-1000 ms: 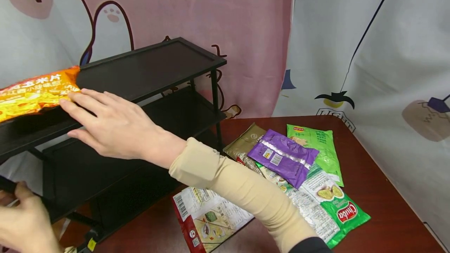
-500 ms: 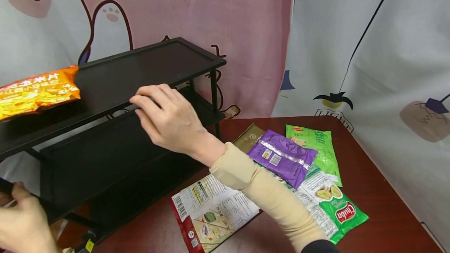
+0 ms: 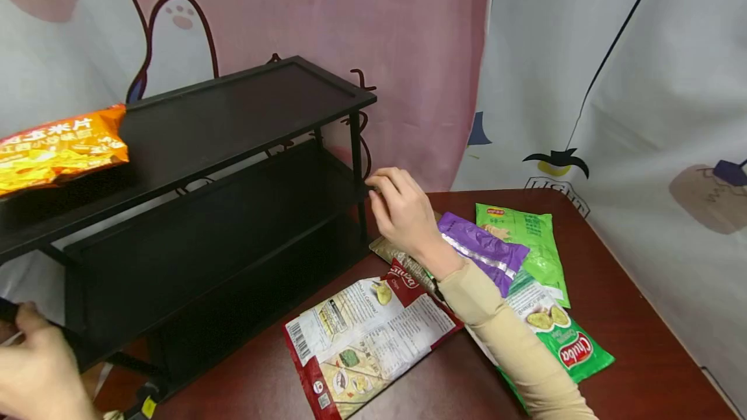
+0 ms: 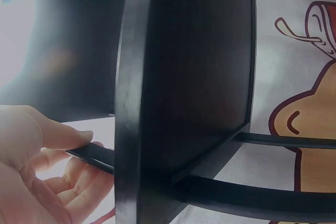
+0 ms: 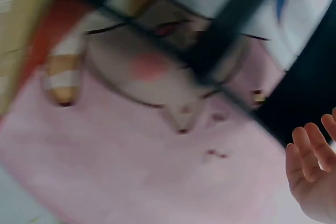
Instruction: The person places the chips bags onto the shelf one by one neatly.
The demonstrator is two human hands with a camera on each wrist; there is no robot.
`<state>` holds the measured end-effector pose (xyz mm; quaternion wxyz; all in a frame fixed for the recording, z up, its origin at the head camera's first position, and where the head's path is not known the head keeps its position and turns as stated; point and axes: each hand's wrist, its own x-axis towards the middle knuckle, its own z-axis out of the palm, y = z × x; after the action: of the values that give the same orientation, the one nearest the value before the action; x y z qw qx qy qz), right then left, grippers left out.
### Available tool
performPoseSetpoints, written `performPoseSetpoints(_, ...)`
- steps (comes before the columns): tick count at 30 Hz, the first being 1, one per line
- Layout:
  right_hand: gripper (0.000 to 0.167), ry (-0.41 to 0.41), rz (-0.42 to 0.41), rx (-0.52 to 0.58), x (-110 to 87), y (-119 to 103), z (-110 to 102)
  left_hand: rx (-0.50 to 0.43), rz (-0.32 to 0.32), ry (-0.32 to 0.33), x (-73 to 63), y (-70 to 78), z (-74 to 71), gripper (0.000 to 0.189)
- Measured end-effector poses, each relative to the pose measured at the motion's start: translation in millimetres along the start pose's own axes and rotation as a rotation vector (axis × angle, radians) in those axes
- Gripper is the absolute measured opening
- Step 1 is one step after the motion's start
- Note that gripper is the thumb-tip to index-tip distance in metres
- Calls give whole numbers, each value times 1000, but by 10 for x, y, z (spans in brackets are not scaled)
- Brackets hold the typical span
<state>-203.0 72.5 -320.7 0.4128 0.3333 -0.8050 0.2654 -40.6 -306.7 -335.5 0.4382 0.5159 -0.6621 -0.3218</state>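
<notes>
At the lower left, my left hand (image 3: 43, 368) holds a black post of the shelf rack (image 3: 245, 112). The left wrist view shows the thumb and fingers round that black bar (image 4: 94, 157). My right hand (image 3: 405, 216) is in the air just right of the rack, fingers loosely bent with nothing in them; the right wrist view shows its fingers (image 5: 310, 142) apart. An orange corn chip bag (image 3: 64, 148) lies on the rack's top shelf, at the left. Below the right hand are a red-and-white Chuba chips bag (image 3: 373, 336) and a partly hidden brown bag (image 3: 403, 261).
Right of the rack, a purple bag (image 3: 484, 245), a light green bag (image 3: 528, 245) and a green Chuba bag (image 3: 560, 336) overlap on the brown table (image 3: 636, 336). A printed pink curtain (image 3: 420, 50) hangs behind the rack.
My right hand has left the orange bag and swung right, past the rack's end, over the bags. The left hand keeps its grip; the orange bag stays on the top shelf.
</notes>
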Motion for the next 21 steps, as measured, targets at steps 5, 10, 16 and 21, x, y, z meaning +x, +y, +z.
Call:
performPoseSetpoints(5,14,-125,108,-100,-464,342,-25,-15,-15,11,1,-23,26,60)
performPoseSetpoints(10,27,-358,253,-209,-896,608,-105,-28,14,30,-7,-43,27,61)
performPoseSetpoints(16,67,-701,414,-326,-1290,808,-243,-20,4,50,16,-19,47,53)
performPoseSetpoints(21,80,-860,501,-353,-1499,880,-319,2,-1,51,28,-23,59,52)
